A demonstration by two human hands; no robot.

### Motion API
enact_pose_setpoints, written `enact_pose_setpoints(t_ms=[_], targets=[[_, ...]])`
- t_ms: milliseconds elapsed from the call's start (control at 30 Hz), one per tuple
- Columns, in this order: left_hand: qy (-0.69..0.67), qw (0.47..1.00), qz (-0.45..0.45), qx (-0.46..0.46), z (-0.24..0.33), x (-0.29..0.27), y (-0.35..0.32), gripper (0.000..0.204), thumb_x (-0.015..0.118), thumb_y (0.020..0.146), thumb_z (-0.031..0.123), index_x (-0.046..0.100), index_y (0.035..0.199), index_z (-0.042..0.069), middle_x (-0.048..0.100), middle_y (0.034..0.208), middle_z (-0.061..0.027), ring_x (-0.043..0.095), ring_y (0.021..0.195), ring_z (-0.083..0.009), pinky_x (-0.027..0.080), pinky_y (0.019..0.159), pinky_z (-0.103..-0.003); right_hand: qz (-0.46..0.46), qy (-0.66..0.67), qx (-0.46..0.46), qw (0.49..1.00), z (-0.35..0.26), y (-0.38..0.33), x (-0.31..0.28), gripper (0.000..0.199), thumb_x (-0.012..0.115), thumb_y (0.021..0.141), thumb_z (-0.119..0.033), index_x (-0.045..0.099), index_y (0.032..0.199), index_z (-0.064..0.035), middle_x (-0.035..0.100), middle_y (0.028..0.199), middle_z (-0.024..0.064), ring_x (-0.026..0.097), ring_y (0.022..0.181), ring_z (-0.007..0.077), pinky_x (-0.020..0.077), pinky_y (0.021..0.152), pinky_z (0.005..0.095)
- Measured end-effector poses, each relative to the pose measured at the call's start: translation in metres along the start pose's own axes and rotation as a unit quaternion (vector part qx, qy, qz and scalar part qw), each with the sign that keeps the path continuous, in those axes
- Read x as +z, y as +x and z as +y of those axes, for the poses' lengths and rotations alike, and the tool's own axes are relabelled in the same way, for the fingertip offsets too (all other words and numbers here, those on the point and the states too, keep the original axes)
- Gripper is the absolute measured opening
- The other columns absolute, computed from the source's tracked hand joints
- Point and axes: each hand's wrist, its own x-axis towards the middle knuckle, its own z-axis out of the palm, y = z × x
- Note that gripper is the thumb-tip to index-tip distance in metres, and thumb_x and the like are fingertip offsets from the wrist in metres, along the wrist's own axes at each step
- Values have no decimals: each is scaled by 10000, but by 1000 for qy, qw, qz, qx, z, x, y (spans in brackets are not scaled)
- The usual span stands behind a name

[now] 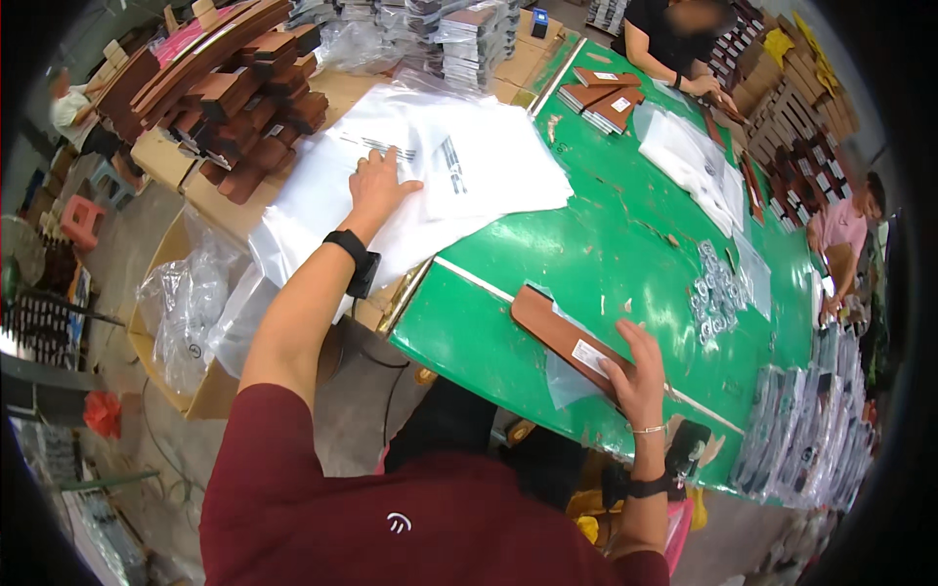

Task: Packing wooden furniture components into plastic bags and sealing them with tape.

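My left hand [381,190] reaches far out and lies with fingers spread on a loose stack of clear plastic bags [508,161] at the table's far left. Nearer, a long brown wooden piece [552,327] with one rounded end and a white label lies slantwise on the green table [469,337]. My right hand [640,381] is around its right end, thumb over the wood near the label and index finger raised; the other fingers are partly hidden. Part of a small clear plastic sheet [567,383] shows beneath the piece.
Brown wooden parts [239,107] are piled at the far left. Below them stands a carton [166,342] with crumpled plastic. Wrapped pieces [806,430] line the right edge, near a cluster of small clear packets [715,293]. Two people [674,44] work across the table and at right.
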Motion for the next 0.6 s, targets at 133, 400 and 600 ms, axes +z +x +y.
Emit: enact_pose_setpoints(t_ms=[133,400,600], targets=[[-51,999,-18,7,-32,-17,8,585,784,805,422,667,1295,125,665,1150,-104,620,1094,-324,500,935,-433,2,-20,-11,1000,-13,5,-4,533,776,783,-118,631,1291,-45,618,1341,155,569,1217,356,431,1053,435],[-72,980,-56,178,-134,-92,-98,384,836,688,280,673,999,125,639,953,-56,602,964,-287,472,854,-396,7,30,46,998,-25,-13,-22,463,757,790,-60,664,1242,-29,628,1325,151,590,1202,320,451,1040,409],[-150,977,-75,129,-136,-70,-100,199,772,768,232,655,774,70,620,812,-62,582,853,-266,450,758,-378,7,77,-7,997,-47,10,10,424,770,800,-74,679,1211,-24,657,1273,153,609,1165,320,468,1002,411]])
